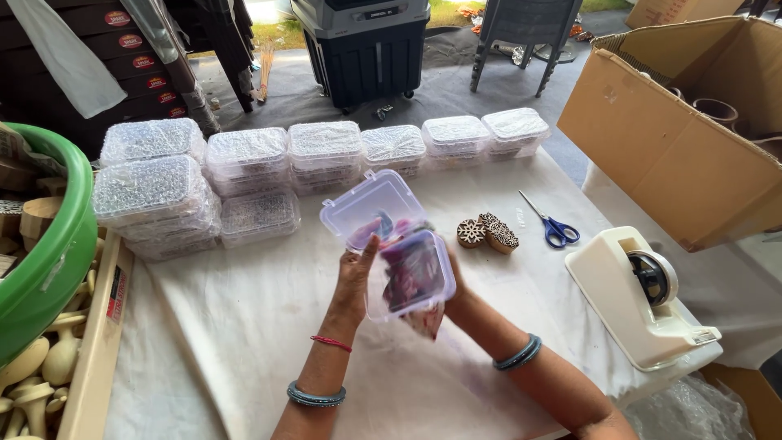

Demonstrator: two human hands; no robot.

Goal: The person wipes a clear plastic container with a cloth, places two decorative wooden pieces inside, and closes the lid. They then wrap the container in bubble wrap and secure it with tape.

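We see both hands raised above the desk [269,318], holding a small clear box [410,273] with its hinged lid [372,205] swung open away from us. The left hand [352,281] grips the box's near left edge, its fingers [368,248] curled over the rim; the right hand [454,285] is mostly hidden behind the box, so we cannot tell how far its fingers close, though it supports that side. Inside the box lies pink and purple material, part of it in a clear bag [425,319] hanging below the box.

Beyond the box, a row of closed clear boxes [326,151] runs across the far desk edge, stacked higher to the left; each is filled with a pale patterned content too fine to identify. Just right of the held box lie two carved wooden blocks [489,232], then blue-handled scissors [554,224], and nearer right a cream tape dispenser [635,297]. Far right of the box stands an open carton [676,138] holding round brown pots. Far left, a green tub [57,244] holds wooden pieces, and a tray [94,358] below it holds pale wooden mushroom shapes.
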